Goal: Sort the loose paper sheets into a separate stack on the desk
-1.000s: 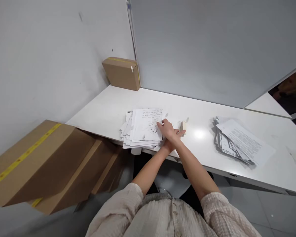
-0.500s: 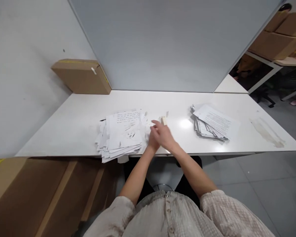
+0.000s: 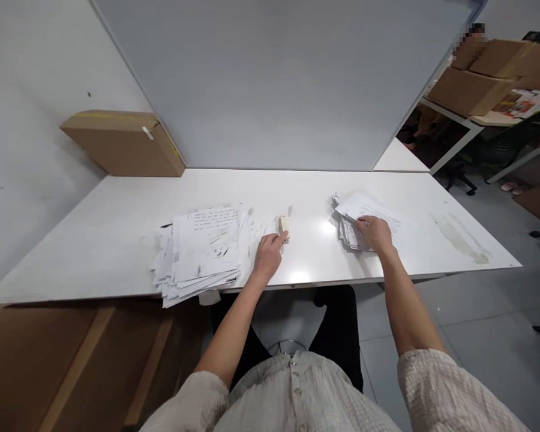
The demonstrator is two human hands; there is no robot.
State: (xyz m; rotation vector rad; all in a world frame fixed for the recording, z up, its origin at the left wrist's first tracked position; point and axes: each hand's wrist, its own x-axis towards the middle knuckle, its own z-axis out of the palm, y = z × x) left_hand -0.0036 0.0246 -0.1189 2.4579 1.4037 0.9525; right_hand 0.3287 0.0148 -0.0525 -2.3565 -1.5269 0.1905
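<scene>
My left hand (image 3: 268, 257) rests at the middle of the table with its fingers curled. Its fingertips grip the near end of a small cream-coloured block (image 3: 284, 224), whose exact kind I cannot make out. To the right, my right hand (image 3: 377, 233) pinches the edge of a printed sheet of paper (image 3: 369, 208) on top of an untidy paper stack (image 3: 351, 237). Left of my left hand lies a larger stack of papers (image 3: 207, 246), its top sheet bearing handwriting and dark smudges. Some of its lower sheets overhang the front edge.
The white table (image 3: 310, 258) meets an upright grey panel (image 3: 270, 90) at the back. A cardboard box (image 3: 121, 147) leans in the left corner. Larger cartons (image 3: 72, 360) stand below left. Another table with boxes (image 3: 472, 90) and a partly visible person are at far right.
My hands, crossed near the block before, are now apart. The right hand has moved right onto the paper stack; the left hand is at the block. The view has shifted somewhat to the right.
</scene>
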